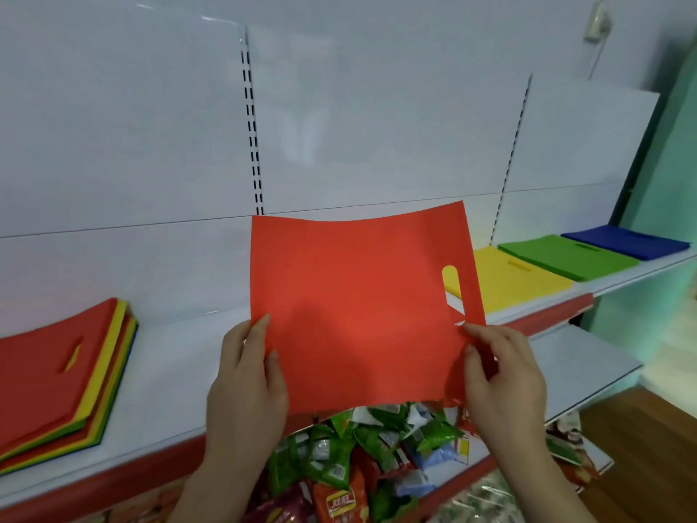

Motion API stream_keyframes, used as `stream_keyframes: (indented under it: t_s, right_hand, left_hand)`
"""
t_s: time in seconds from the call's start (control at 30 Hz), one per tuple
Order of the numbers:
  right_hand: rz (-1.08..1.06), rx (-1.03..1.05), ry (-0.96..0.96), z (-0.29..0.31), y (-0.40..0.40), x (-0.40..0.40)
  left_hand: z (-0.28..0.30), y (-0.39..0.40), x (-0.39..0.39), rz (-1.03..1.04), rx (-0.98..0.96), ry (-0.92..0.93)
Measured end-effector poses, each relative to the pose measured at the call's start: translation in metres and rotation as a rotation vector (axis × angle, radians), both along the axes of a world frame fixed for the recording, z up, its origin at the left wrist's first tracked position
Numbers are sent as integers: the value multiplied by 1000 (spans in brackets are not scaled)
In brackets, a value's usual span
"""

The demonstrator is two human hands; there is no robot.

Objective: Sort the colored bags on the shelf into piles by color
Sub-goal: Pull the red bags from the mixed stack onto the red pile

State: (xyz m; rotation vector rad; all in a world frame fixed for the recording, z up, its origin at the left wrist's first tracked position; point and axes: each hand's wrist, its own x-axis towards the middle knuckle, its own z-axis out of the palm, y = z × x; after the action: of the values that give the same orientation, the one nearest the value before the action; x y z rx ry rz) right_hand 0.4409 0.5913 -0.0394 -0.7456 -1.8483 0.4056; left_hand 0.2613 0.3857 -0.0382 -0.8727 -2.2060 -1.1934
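I hold a flat red bag [358,296] up above the white shelf [181,371], its cut-out handle to the right. My left hand [247,383] pinches its lower left edge. My right hand [501,375] pinches its lower right edge. A mixed stack of bags [56,375], red on top with yellow and green beneath, lies at the shelf's left. To the right lie a yellow pile [516,277], a green pile [565,254] and a blue pile [626,239], side by side.
The shelf has a red front lip [113,481]. A lower shelf [588,364] juts out at right. Below the bag, several green and red snack packets [358,454] are heaped. White back panels rise behind.
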Motion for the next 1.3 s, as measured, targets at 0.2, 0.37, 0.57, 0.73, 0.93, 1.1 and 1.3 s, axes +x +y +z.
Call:
stream_keyframes:
  t_s: [0.2, 0.37, 0.57, 0.73, 0.93, 1.1, 1.3]
  right_hand:
    - [77, -2, 24, -2, 49, -33]
    - [59, 7, -38, -5, 82, -57]
    - [83, 17, -110, -4, 128, -75]
    - [148, 1, -171, -13, 161, -94]
    - [252, 0, -393, -22, 200, -113]
    - [328, 3, -498, -24, 220, -117]
    - [365, -8, -579, -23, 221, -113]
  left_hand:
    - [-1, 35, -14, 37, -41, -30]
    - [0, 70, -33, 45, -34, -70]
    - [-7, 102, -44, 40, -130, -153]
    - [-11, 116, -49, 95, -262, -179]
    - [-17, 137, -49, 232, -490, -233]
    - [-19, 151, -43, 350, -630, -190]
    - [-26, 158, -34, 530, -690, -219]
